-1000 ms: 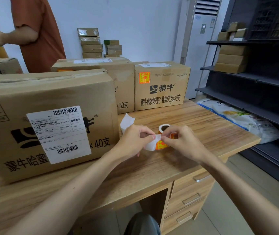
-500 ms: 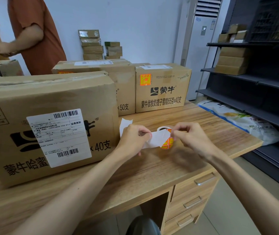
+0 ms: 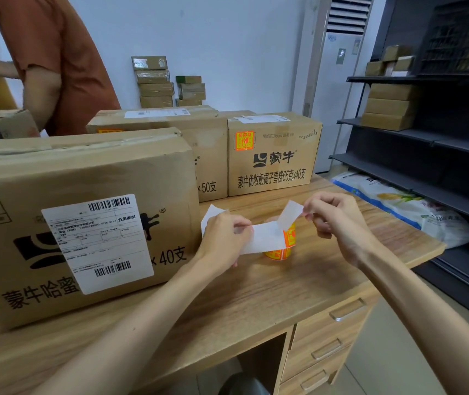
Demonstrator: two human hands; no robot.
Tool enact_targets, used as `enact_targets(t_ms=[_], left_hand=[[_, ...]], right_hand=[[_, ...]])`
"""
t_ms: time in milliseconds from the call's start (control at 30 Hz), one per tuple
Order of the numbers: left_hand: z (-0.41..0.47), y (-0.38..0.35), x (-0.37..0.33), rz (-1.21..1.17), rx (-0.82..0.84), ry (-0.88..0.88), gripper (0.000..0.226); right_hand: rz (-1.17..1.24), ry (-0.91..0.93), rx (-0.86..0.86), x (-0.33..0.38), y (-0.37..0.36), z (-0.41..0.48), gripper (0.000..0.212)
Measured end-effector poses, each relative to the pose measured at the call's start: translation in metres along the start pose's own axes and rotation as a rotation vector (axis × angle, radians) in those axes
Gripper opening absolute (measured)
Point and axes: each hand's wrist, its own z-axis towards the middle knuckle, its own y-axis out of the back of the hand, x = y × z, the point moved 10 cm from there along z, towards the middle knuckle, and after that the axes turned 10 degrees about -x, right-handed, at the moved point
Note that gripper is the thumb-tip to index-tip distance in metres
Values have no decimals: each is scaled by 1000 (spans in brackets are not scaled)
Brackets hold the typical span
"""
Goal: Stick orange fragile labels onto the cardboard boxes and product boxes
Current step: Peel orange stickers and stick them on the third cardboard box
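The orange label roll (image 3: 280,249) stands at centre frame on the wooden surface (image 3: 256,295), its white backing strip (image 3: 264,236) stretched sideways between both grips: left hand (image 3: 224,240) pinches one end, right hand (image 3: 335,220) pinches the upturned end. Matte cardboard boxes (image 3: 85,195) stand at left.

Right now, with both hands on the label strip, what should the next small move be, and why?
Probably peel one orange label free. The left hand pinches the white backing strip and the right hand lifts its free end above the label roll. No loose label shows, and the near cardboard box has no orange label on its front.
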Motion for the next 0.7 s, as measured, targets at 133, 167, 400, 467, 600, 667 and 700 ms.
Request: enact_targets(t_ms=[133,167,400,467,600,667,700], left_hand=[[-3,14,-22,-41,-128,-128,19],[-4,17,-25,-79,-150,-124,15],[-9,23,-19,-403,-127,214,32],[-10,27,-16,-388,-156,245,35],[-12,32,-9,-292,-186,264,29],[-13,35,-4,-297,-192,283,25],[-15,37,-3,-316,-185,290,22]], right_hand=[[-315,338,-19,25,-15,-11,12],[-439,453,-30,32,-21,-17,15],[-961,1095,-74,56,-66,-61,11],[-965,1173,-74,60,-73,-70,9],[-963,1275,-104,65,-80,-85,9],[-938,1270,-90,64,-83,-87,12],[-918,1240,-87,63,-83,-85,14]])
